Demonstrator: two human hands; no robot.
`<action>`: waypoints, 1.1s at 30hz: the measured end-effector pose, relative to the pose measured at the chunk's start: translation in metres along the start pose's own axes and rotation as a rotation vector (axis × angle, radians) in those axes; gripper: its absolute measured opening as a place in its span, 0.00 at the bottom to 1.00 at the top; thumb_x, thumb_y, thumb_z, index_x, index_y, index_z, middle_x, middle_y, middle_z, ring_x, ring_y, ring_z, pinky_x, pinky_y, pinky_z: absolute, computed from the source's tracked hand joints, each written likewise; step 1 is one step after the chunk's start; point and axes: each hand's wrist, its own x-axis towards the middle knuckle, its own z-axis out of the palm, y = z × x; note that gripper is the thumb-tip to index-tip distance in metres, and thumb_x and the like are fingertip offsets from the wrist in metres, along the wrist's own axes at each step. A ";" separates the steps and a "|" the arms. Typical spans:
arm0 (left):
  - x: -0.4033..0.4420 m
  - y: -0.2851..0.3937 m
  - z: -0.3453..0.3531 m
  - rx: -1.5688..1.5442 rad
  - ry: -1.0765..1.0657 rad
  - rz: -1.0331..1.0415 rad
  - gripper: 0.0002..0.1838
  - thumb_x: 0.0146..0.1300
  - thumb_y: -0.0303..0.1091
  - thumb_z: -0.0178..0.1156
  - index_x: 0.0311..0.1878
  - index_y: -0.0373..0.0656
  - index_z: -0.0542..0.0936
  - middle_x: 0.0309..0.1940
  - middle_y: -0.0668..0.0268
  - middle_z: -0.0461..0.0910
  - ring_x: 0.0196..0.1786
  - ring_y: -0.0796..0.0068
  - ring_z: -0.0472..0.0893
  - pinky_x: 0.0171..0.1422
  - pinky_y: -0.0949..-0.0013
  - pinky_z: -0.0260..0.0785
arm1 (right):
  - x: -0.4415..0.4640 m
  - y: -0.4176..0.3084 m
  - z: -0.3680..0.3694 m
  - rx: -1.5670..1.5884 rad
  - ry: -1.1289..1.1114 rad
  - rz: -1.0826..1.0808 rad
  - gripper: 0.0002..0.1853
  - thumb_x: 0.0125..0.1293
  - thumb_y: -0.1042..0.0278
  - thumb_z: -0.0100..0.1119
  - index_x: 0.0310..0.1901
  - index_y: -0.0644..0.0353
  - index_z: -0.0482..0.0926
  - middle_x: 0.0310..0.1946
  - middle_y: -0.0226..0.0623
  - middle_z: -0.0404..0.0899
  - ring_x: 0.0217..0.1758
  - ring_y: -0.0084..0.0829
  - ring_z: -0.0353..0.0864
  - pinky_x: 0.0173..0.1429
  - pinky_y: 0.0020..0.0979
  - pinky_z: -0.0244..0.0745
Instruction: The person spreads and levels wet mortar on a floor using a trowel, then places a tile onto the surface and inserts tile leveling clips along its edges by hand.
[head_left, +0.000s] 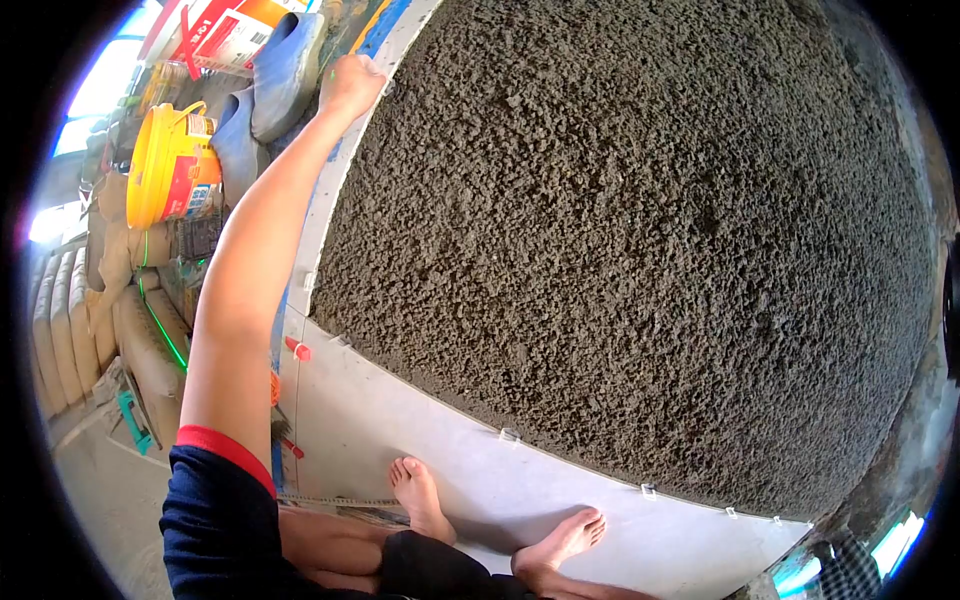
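Note:
My left hand (352,85) reaches far forward and rests on the pale tile strip (318,225) along the left side of a bed of rough, damp grey mortar (620,230). Its fingers are curled closed; whatever they may hold is hidden. My right hand is out of view. Below the mortar lies a large pale tile (370,420), with my bare feet (418,495) on it. Small clear levelling clips (510,436) stick out along the tile's edge against the mortar. A red wedge (298,349) sits at the joint near the tile's left corner.
Left of my arm stand a yellow bucket (165,170), a pair of blue clogs (287,75) and a white and red bucket (225,40). Beige stacked padding (65,330) lies farther left. A green laser line (165,330) crosses there, near a teal tool (133,420).

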 end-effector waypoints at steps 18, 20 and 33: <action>-0.016 -0.007 -0.004 -0.078 0.201 -0.098 0.21 0.54 0.49 0.68 0.42 0.42 0.83 0.40 0.56 0.87 0.46 0.58 0.86 0.53 0.60 0.76 | 0.001 -0.001 -0.002 0.014 -0.064 0.120 0.30 0.76 0.54 0.38 0.62 0.80 0.68 0.68 0.61 0.66 0.72 0.51 0.62 0.76 0.43 0.53; -0.035 -0.002 -0.014 -0.046 0.245 -0.070 0.17 0.59 0.46 0.66 0.44 0.44 0.82 0.39 0.58 0.87 0.44 0.60 0.86 0.50 0.60 0.76 | 0.000 0.002 0.003 -0.030 0.026 0.037 0.27 0.76 0.57 0.39 0.57 0.79 0.71 0.63 0.62 0.70 0.69 0.53 0.65 0.74 0.44 0.56; -0.289 0.144 -0.231 -0.151 -0.622 0.771 0.12 0.65 0.48 0.62 0.34 0.51 0.77 0.20 0.62 0.77 0.21 0.55 0.78 0.26 0.57 0.71 | 0.009 -0.002 -0.068 0.002 -0.084 -0.363 0.16 0.71 0.60 0.50 0.35 0.67 0.77 0.41 0.52 0.81 0.52 0.50 0.76 0.60 0.45 0.68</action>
